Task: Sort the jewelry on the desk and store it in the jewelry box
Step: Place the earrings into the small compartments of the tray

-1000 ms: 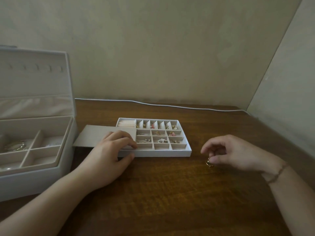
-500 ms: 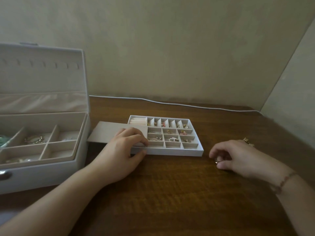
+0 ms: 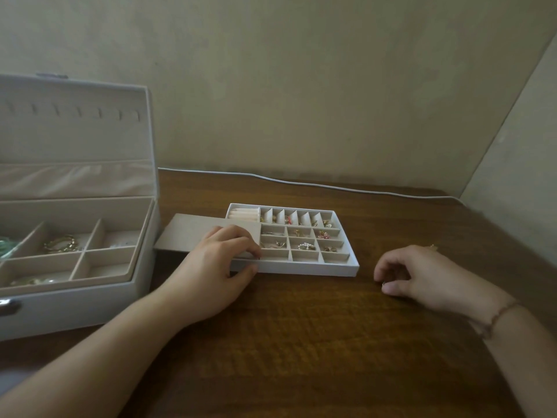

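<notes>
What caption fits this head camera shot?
Left hand rests on the divided jewelry tray; right hand pinches something small on the desk.

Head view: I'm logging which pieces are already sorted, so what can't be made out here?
- What the right hand pinches: hidden by its curled fingers.
- Tray compartments on the left: covered by the sliding lid and the left hand.
- Jewelry box: left part cut off by the frame edge.
- Earrings: too small to identify.
</notes>
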`<action>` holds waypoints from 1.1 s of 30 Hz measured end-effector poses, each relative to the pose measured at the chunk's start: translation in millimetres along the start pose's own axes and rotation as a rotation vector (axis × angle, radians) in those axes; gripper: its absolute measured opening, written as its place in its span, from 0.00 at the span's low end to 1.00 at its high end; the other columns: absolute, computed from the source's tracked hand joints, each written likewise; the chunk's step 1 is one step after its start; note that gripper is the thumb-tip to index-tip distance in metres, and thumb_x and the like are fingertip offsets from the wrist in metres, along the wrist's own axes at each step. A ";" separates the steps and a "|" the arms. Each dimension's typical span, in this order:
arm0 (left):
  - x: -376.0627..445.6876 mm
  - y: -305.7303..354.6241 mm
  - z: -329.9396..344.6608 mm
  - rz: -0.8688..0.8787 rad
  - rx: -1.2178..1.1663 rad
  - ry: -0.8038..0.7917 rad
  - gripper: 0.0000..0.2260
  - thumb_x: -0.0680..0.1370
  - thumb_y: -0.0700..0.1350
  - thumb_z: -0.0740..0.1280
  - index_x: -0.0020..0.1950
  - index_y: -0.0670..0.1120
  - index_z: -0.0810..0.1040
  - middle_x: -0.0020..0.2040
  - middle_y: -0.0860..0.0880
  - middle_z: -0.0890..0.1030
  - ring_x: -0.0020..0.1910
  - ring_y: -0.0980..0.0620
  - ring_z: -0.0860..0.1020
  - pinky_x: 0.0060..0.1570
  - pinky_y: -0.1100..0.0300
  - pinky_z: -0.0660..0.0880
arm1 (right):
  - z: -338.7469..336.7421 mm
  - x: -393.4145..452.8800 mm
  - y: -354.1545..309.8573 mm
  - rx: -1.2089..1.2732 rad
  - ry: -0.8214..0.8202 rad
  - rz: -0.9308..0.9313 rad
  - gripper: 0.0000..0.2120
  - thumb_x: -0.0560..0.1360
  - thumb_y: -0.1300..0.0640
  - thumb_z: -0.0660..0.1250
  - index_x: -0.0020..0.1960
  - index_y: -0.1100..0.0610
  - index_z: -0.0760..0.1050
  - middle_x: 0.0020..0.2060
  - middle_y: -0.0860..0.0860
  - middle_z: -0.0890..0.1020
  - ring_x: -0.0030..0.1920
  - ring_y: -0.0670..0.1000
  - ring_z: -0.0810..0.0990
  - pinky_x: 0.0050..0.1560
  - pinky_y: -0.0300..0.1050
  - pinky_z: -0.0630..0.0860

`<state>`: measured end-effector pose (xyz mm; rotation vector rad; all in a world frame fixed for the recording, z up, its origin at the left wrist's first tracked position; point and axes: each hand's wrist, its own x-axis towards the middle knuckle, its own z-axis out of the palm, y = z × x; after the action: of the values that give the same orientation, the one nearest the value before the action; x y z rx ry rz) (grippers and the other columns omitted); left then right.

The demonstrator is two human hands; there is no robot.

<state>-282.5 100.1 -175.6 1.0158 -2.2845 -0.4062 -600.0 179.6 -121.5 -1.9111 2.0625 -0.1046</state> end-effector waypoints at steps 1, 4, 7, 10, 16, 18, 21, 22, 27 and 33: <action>0.2 -0.1 0.0 -0.002 -0.001 -0.003 0.08 0.77 0.48 0.69 0.55 0.58 0.80 0.56 0.63 0.73 0.61 0.61 0.68 0.63 0.59 0.70 | -0.3 -0.9 -0.8 -0.007 -0.005 0.001 0.09 0.74 0.54 0.71 0.48 0.39 0.77 0.47 0.41 0.78 0.47 0.42 0.77 0.41 0.35 0.72; 0.7 -0.3 0.2 -0.005 0.004 -0.008 0.08 0.77 0.49 0.69 0.55 0.58 0.80 0.56 0.63 0.73 0.62 0.61 0.68 0.63 0.59 0.70 | -1.0 -3.3 -2.3 -0.003 -0.028 -0.006 0.11 0.74 0.56 0.71 0.48 0.39 0.76 0.43 0.43 0.78 0.45 0.43 0.78 0.40 0.35 0.72; 0.5 0.3 -0.1 -0.006 0.005 -0.011 0.08 0.77 0.49 0.69 0.55 0.58 0.80 0.57 0.63 0.73 0.62 0.61 0.68 0.63 0.59 0.70 | 0.4 -3.9 -3.3 -0.027 -0.028 -0.031 0.12 0.74 0.57 0.70 0.47 0.39 0.77 0.45 0.41 0.77 0.46 0.41 0.76 0.40 0.35 0.71; 0.1 0.6 -0.3 -0.004 0.009 -0.009 0.07 0.78 0.49 0.68 0.55 0.57 0.80 0.57 0.63 0.73 0.62 0.61 0.68 0.62 0.60 0.70 | 1.9 -1.8 -2.2 -0.041 -0.012 -0.053 0.11 0.74 0.55 0.71 0.45 0.38 0.77 0.48 0.37 0.74 0.49 0.39 0.73 0.43 0.35 0.71; -0.2 1.7 -1.1 0.002 0.019 -0.017 0.07 0.78 0.49 0.68 0.56 0.57 0.79 0.57 0.62 0.73 0.62 0.61 0.68 0.61 0.63 0.68 | -1.2 -1.2 3.3 0.025 0.037 -0.080 0.15 0.72 0.57 0.74 0.45 0.36 0.78 0.45 0.39 0.78 0.46 0.41 0.77 0.42 0.36 0.72; -0.3 2.0 -1.3 0.003 0.018 -0.016 0.07 0.78 0.49 0.68 0.56 0.57 0.79 0.57 0.62 0.73 0.61 0.61 0.67 0.61 0.64 0.68 | -1.7 -1.3 4.5 0.052 0.041 -0.083 0.15 0.71 0.58 0.74 0.46 0.36 0.78 0.45 0.40 0.79 0.47 0.40 0.78 0.43 0.36 0.73; -0.2 1.9 -1.7 0.000 0.021 -0.021 0.08 0.78 0.49 0.68 0.56 0.57 0.79 0.57 0.62 0.73 0.60 0.62 0.67 0.61 0.65 0.68 | -0.1 0.0 3.8 0.124 0.088 -0.115 0.14 0.71 0.58 0.74 0.44 0.37 0.80 0.45 0.38 0.81 0.48 0.39 0.78 0.44 0.35 0.72; -0.1 1.3 -1.8 0.002 0.021 -0.021 0.08 0.78 0.49 0.68 0.56 0.57 0.79 0.57 0.63 0.73 0.60 0.62 0.67 0.60 0.65 0.67 | -0.5 0.0 3.6 0.168 0.129 -0.137 0.14 0.71 0.58 0.74 0.43 0.38 0.81 0.44 0.37 0.81 0.48 0.38 0.78 0.45 0.36 0.72; -0.3 0.1 -1.5 -0.004 0.024 -0.036 0.08 0.78 0.49 0.67 0.56 0.58 0.79 0.57 0.63 0.72 0.60 0.62 0.67 0.58 0.67 0.67 | -11.1 -6.7 9.1 0.312 0.179 -0.182 0.18 0.69 0.60 0.75 0.44 0.35 0.81 0.43 0.38 0.83 0.45 0.39 0.80 0.49 0.42 0.75; 0.4 1.9 -2.5 -0.014 0.017 -0.042 0.08 0.78 0.49 0.68 0.56 0.58 0.79 0.57 0.62 0.72 0.61 0.62 0.67 0.59 0.66 0.68 | -1.3 -1.0 3.5 0.183 -0.017 -0.112 0.15 0.71 0.57 0.74 0.49 0.37 0.80 0.48 0.39 0.82 0.47 0.37 0.79 0.49 0.42 0.79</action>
<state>-282.3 101.0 -172.5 1.0412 -2.3230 -0.4181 -603.7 180.7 -121.0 -1.9066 1.8644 -0.2921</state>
